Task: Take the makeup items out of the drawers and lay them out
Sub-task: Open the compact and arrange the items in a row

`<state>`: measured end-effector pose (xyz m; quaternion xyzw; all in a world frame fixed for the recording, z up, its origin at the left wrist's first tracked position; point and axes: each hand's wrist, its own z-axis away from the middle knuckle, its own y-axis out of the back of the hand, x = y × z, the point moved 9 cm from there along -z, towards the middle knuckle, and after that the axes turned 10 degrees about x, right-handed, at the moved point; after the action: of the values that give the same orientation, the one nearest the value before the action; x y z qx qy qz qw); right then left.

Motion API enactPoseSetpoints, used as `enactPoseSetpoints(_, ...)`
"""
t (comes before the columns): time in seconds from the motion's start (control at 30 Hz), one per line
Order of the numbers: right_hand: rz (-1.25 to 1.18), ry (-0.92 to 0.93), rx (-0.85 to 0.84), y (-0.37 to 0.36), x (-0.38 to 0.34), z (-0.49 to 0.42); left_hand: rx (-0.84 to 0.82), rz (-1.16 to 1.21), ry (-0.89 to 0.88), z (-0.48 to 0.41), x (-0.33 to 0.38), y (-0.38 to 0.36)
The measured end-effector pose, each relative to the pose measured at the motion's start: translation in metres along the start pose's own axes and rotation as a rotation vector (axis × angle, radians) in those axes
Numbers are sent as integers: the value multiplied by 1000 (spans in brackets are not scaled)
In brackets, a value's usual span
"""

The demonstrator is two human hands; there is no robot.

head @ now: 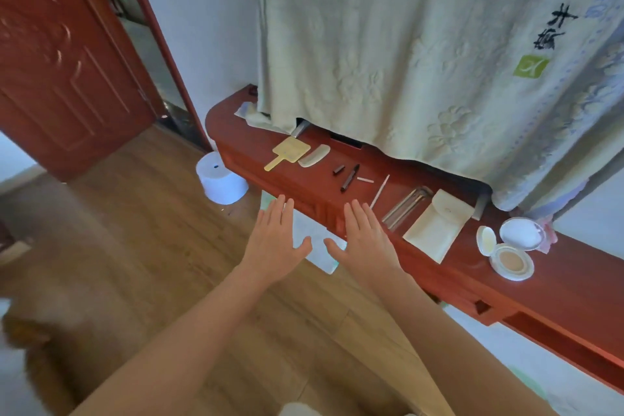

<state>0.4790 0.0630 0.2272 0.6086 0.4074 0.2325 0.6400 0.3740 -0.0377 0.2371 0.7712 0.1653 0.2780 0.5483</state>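
Makeup items lie in a row on the red dresser top (574, 267): a yellow hand mirror (289, 151), a pale comb (314, 155), a small dark cap (338, 169), a dark pencil (349, 177), a thin white stick (380, 191), a bundle of metal tools (407, 206), a cream pouch (437, 224) and an open cushion compact (506, 255). My left hand (275, 236) and my right hand (366, 236) hover side by side, palms down, fingers straight, in front of the dresser's front edge. Both hold nothing.
A pale green cloth (388, 51) hangs over the back of the dresser. A white round stool (221, 182) stands on the wood floor (152, 246) at the dresser's left end. A red door (60, 54) stands open at the left. A drawer front (483, 307) shows under the right part.
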Motion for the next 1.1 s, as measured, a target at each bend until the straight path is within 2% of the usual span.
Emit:
enactPoseSetpoints(0.17,33,16,49,-13,-78,-25,29,-41,-9,-3,-73,29)
enactPoseSetpoints(0.33,22,-60,48,-21,-104,-37,13,-38,-73,-13,-103,30)
enactPoseSetpoints(0.7,1,-208,63,-43,-80,-95,-78,17,-208,-92,-103,-16)
enactPoseSetpoints(0.9,-26,-286,84,-53,-63,-144,-136,-46,-378,-144,-100,-40)
enactPoseSetpoints(1.1,-37,-369,68,-64,-48,-179,-158,-15,-402,-189,-119,-64)
